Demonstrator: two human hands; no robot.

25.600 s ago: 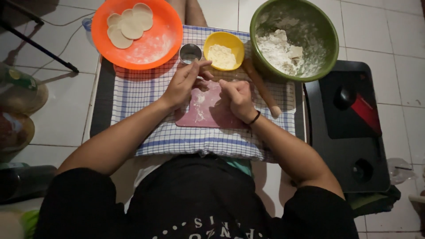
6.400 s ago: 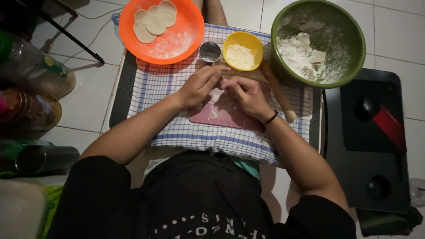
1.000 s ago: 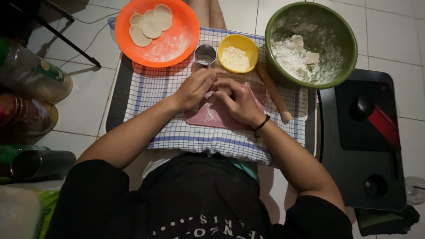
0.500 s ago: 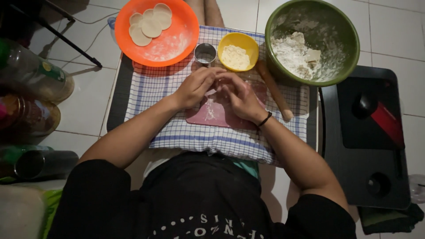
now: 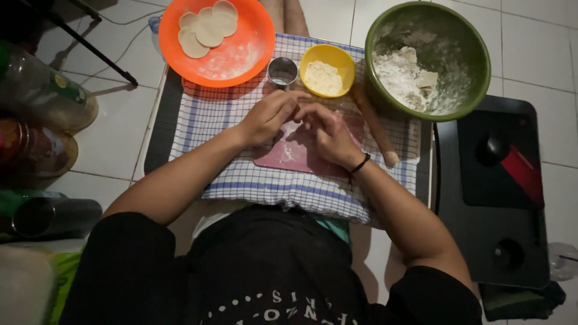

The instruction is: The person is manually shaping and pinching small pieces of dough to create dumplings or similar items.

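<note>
I get one view only, head-worn, looking almost straight down from close above my torso: checked cloth (image 5: 241, 180) centred, green bowl (image 5: 475, 90) at one o'clock, floor around.

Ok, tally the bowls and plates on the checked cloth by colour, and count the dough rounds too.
Orange plate: 1
Yellow bowl: 1
Green bowl: 1
Total dishes: 3
Flat dough rounds on the orange plate: about 4, overlapping, so the count is not certain.
</note>
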